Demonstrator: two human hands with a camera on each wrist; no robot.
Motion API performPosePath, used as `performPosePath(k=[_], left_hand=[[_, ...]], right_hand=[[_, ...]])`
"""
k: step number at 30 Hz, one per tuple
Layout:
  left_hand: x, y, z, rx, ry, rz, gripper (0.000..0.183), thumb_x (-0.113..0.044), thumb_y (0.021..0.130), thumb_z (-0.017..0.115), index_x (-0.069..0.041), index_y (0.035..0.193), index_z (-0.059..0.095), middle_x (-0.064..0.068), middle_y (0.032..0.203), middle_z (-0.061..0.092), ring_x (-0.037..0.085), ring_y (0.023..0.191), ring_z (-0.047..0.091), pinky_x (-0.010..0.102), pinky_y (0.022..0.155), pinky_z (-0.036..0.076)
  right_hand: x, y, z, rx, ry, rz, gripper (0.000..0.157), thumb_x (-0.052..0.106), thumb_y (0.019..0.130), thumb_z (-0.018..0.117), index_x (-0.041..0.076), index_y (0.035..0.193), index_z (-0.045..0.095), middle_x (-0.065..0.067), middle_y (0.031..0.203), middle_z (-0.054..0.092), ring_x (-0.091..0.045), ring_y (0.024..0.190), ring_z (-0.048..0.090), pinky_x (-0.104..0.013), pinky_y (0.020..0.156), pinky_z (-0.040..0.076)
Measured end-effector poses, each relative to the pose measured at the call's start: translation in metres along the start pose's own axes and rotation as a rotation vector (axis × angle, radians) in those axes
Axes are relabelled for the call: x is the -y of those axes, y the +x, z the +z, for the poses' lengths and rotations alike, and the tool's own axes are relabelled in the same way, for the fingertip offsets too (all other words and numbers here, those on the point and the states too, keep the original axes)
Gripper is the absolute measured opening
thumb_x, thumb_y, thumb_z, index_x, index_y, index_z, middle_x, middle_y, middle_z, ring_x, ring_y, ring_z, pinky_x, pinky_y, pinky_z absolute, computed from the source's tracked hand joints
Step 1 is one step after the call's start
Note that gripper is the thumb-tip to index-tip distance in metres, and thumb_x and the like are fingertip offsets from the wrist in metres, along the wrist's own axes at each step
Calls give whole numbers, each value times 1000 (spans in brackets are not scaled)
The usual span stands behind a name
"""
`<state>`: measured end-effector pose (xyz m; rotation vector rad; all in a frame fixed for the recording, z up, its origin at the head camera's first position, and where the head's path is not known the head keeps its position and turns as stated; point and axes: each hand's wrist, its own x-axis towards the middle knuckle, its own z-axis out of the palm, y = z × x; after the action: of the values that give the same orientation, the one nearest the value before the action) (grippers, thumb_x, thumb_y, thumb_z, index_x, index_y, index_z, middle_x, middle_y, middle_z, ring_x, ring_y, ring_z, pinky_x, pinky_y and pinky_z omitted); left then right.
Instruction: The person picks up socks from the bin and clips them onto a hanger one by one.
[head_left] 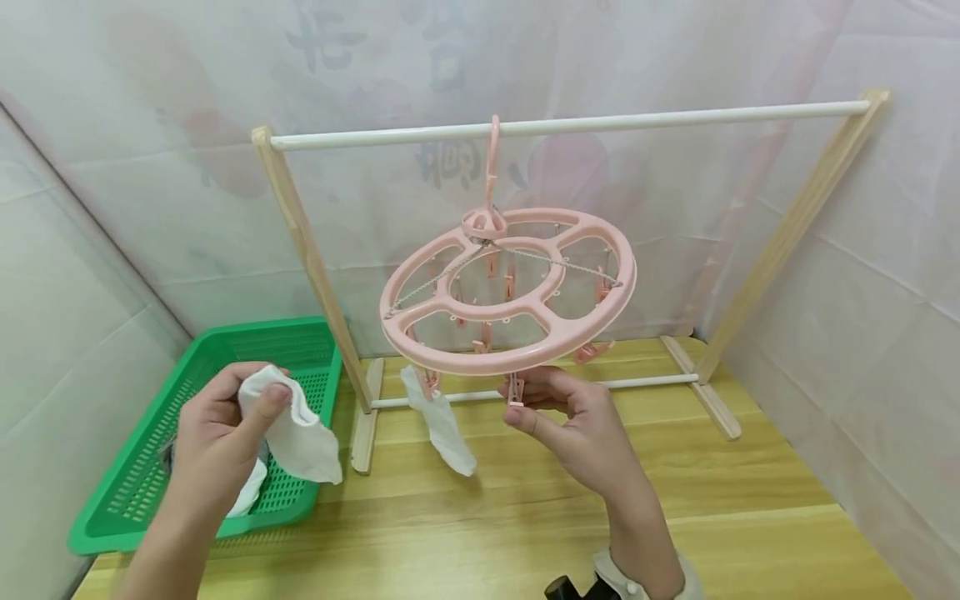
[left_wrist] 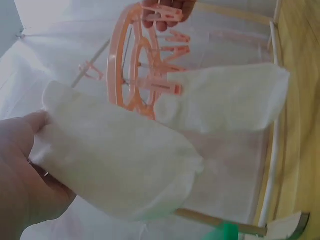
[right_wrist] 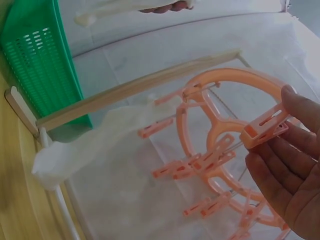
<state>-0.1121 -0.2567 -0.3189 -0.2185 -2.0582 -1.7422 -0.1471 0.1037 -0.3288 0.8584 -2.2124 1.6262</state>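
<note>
A white sock (head_left: 300, 433) is pinched at its cuff between the thumb and fingers of my left hand (head_left: 228, 425), in front of the green basket. My right hand (head_left: 581, 425) holds a pink clothespin (right_wrist: 265, 127) by thumb and fingers, under the near rim of the round pink drying hanger (head_left: 510, 358). The hanger tilts toward me from a white rail. To the left of that clothespin, another white sock (head_left: 442, 425) hangs from a pink clip (head_left: 428, 383). In the left wrist view the held sock (left_wrist: 120, 155) hangs in front of the clipped one.
The green basket (head_left: 202, 350) at the left has white and grey cloth inside. A wooden frame (head_left: 300, 242) with a white rail (head_left: 675, 122) stands on the wooden table (head_left: 525, 533). More pink clips dangle under the hanger. Pale curtains (head_left: 135, 150) surround the table.
</note>
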Motion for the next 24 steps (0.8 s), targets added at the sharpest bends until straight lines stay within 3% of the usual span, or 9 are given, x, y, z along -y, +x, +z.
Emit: performPosePath(k=[2, 7, 13, 16, 20, 24], left_hand=[[-2, -3, 6, 39, -53, 52, 12, 5, 100, 58, 2, 109, 65, -1, 103, 71, 11, 83, 62, 21, 67, 54], [-3, -7, 17, 139, -78, 154, 14, 9, 100, 55, 4, 110, 64, -2, 103, 70, 10, 82, 62, 21, 68, 55], [-4, -10, 31, 131, -61, 149, 18, 9, 100, 55, 14, 117, 59, -8, 93, 69, 9, 76, 59, 20, 65, 52], [-4, -12, 39, 122, -94, 148, 17, 10, 100, 55, 13, 116, 60, -8, 92, 69, 10, 76, 59, 21, 65, 51], [-3, -16, 51, 119, -191, 184, 14, 12, 99, 54, 12, 111, 60, -6, 92, 71, 10, 74, 60, 22, 62, 51], [1, -15, 65, 131, -286, 273, 14, 16, 98, 51, 13, 108, 60, -2, 93, 72, 9, 73, 61, 22, 61, 52]], right_hand=[[-1, -1, 0, -6, 6, -6, 26, 4, 90, 77, 5, 116, 73, -5, 102, 76, -12, 92, 74, -29, 85, 61], [-3, -3, 0, -25, 25, -10, 26, 3, 91, 76, 5, 117, 73, -9, 100, 75, -12, 91, 73, -27, 84, 61], [-2, -2, -1, -34, 42, -8, 26, 2, 91, 75, 5, 117, 71, -10, 96, 74, -12, 89, 72, -27, 82, 61], [-3, -2, -1, -34, 51, -13, 28, 1, 91, 75, 4, 118, 71, -11, 95, 75, -12, 87, 73, -28, 80, 62], [-3, -3, -2, -35, 45, -5, 26, 0, 90, 76, -1, 115, 72, -11, 95, 76, -11, 86, 74, -28, 79, 62], [-1, -3, -2, -33, 33, 17, 25, 0, 88, 77, 0, 113, 71, -8, 95, 76, -13, 87, 74, -29, 81, 62]])
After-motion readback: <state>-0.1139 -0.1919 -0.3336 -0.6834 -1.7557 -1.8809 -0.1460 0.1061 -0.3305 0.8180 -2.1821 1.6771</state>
